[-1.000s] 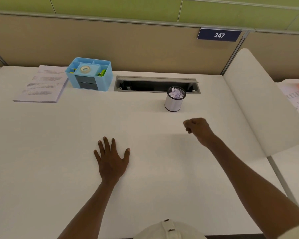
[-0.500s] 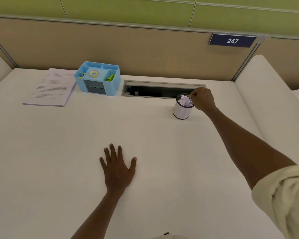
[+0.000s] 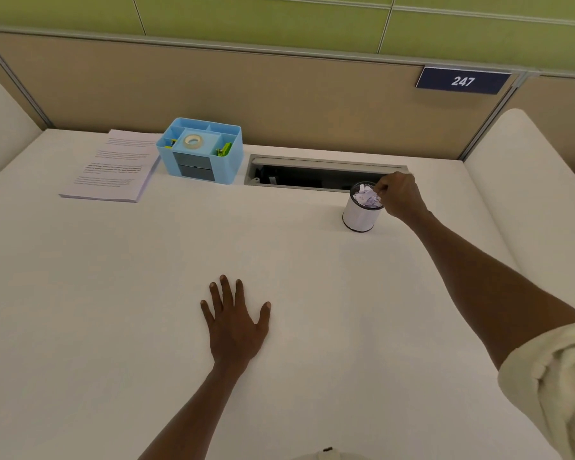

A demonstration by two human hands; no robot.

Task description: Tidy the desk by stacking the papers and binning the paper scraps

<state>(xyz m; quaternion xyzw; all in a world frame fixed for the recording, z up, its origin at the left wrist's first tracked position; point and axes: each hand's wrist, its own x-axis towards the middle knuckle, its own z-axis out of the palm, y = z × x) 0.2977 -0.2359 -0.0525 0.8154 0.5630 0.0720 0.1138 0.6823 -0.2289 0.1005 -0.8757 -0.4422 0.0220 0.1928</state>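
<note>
Right hand point(image 3: 400, 195) is up at the bin point(image 3: 359, 214), fingers curled tight together over its right rim, fingertips dipping toward the scraps point(image 3: 365, 196) inside. Whether a scrap is pinched between those fingers, I cannot tell; they are bunched and the tips sit right against the crumpled white pile. The bin stands upright, just left of and below that hand, and it is packed nearly to the brim.

Left hand point(image 3: 234, 322) lies flat on the desk point(image 3: 113, 293), palm down, fingers spread wide and straight, holding nothing. It is well apart from the bin, nearer the person.

Far ahead and to the left of the left hand, the papers point(image 3: 113, 167) sit in one neat stack by the back edge. Just right of the stack, touching or nearly so, is a blue organiser point(image 3: 201, 151) with a tape roll point(image 3: 192, 141) in its top tray. Behind the right hand runs an open cable tray point(image 3: 316, 174), sunk in the desk. A plate marked 247 point(image 3: 462, 81) hangs on the partition above.
</note>
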